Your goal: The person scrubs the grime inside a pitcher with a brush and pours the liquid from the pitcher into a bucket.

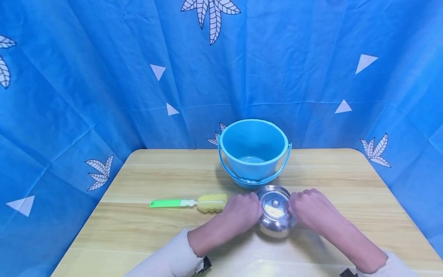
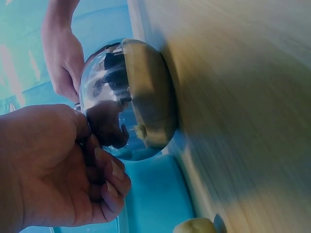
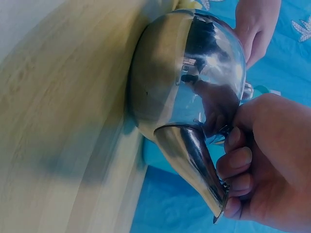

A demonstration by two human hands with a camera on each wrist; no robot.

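Note:
A shiny steel teapot (image 1: 275,225) stands on the table with its knobbed lid (image 1: 277,207) on. In the head view my left hand (image 1: 242,209) is at the pot's left side and my right hand (image 1: 309,209) at its right side. Curled fingers of the left hand (image 2: 58,165) pinch the pot's upper edge in the left wrist view; what exactly lies between them is hidden. Likewise, the right hand (image 3: 277,160) grips the upper edge, its fingers beside the spout (image 3: 187,155) in the right wrist view.
Behind the pot stands a light blue bucket (image 1: 254,169), its handle hanging down in front. Left of my left hand lies a sponge brush (image 1: 207,207) with a green handle. The wooden table (image 1: 145,231) is backed by a blue patterned curtain (image 1: 283,69).

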